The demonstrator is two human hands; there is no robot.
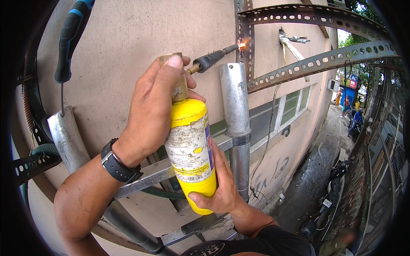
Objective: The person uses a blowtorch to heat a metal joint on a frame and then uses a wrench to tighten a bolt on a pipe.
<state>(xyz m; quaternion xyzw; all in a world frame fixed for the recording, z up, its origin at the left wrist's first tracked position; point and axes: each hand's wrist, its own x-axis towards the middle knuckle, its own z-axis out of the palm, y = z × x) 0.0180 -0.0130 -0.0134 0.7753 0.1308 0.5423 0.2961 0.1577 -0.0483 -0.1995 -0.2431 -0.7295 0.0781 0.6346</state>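
Observation:
A gas torch with a yellow cylinder (190,149) stands nearly upright in both hands, its label worn and scraped. My left hand (151,100), with a black watch at the wrist, is closed around the brass valve head (179,89), the thumb on its knurled top. Lower down, my right hand (222,187) grips the cylinder near its base. The black torch nozzle (213,58) points up and right. Its tip is at an upright rusty perforated angle bar (250,59), where a spot glows orange with small sparks.
Two perforated bars (318,64) run right from the upright. Metal pipes (235,102) and a ladder-like rung (153,175) stand before the wall. A screwdriver (68,47) sticks out of the left pipe. Far below right lie an alley (299,175), parked motorcycles (333,187) and people.

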